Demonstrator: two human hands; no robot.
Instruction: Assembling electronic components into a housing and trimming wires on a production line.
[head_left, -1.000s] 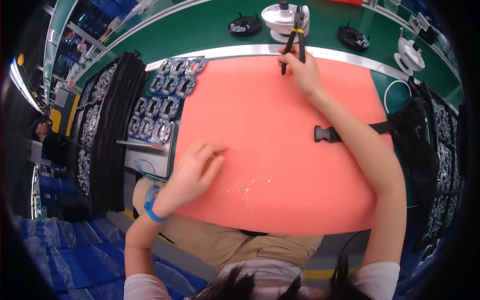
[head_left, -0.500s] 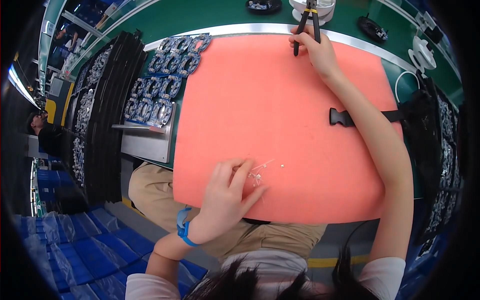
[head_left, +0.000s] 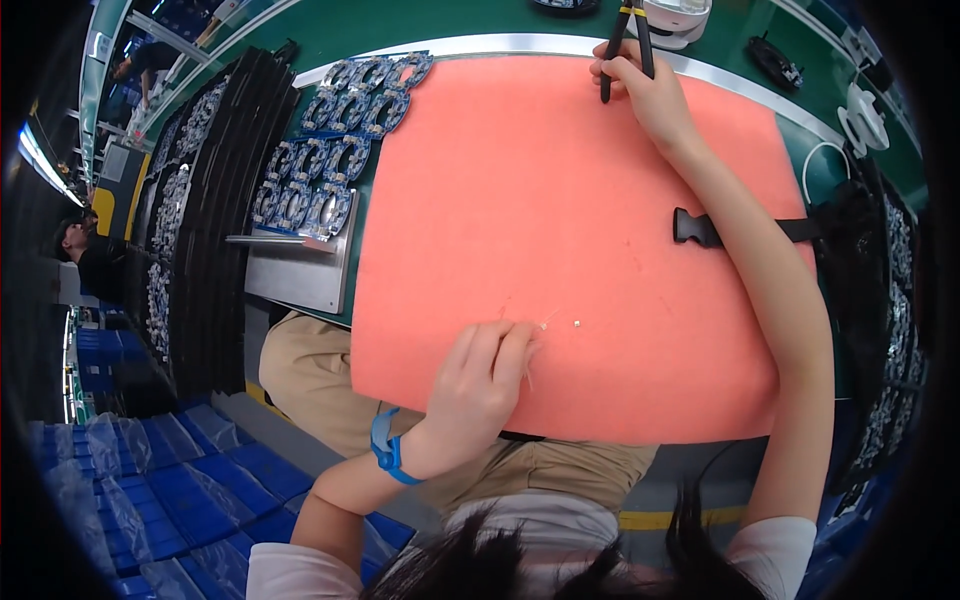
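Observation:
My left hand (head_left: 478, 385), with a blue band on its wrist, is closed low on the pink mat (head_left: 480, 200). Its fingertips pinch a bundle of thin white wires (head_left: 531, 368) that pokes out beyond them. Just past the fingers a tiny pale piece (head_left: 576, 323) lies on the mat. Up at the mat's far edge, my right hand (head_left: 650, 100) grips black-handled pliers (head_left: 611, 62) with yellow bands. The pliers' jaws are cut off by the top of the picture.
Panels of blue circuit boards (head_left: 330, 185) lie left of the mat, by a metal plate (head_left: 300, 275). Stacked black trays (head_left: 215, 220) stand farther left. A black buckle strap (head_left: 695, 228) crosses under my right forearm. White housings (head_left: 680, 18) sit beyond the mat.
My left fingers have closed over the small wired pieces that lay in the open between them. My right hand still holds the pliers. The whole view has shifted slightly.

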